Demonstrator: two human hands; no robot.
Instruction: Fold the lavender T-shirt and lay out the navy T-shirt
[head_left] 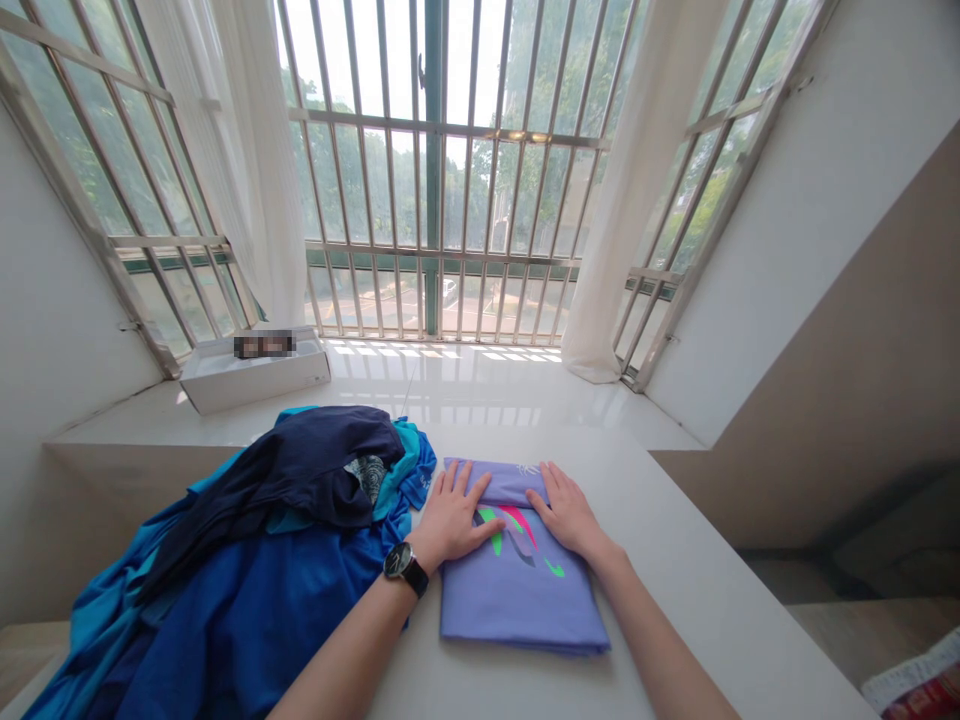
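A folded lilac T-shirt (517, 590) with a green and pink print lies on the white table (675, 600) in front of me. My left hand (454, 515), with a black watch on its wrist, rests flat on the shirt's upper left part, fingers spread. My right hand (566, 510) lies flat on the upper right part, fingers stretched out. Both hands press on the folded top edge and hold nothing.
A heap of blue, teal and navy clothes (255, 560) fills the table's left side, touching the lilac shirt. A long white box (255, 375) sits on the glossy window sill (480, 385) behind. Barred windows and white curtains (615, 230) stand beyond. The table's right edge drops off.
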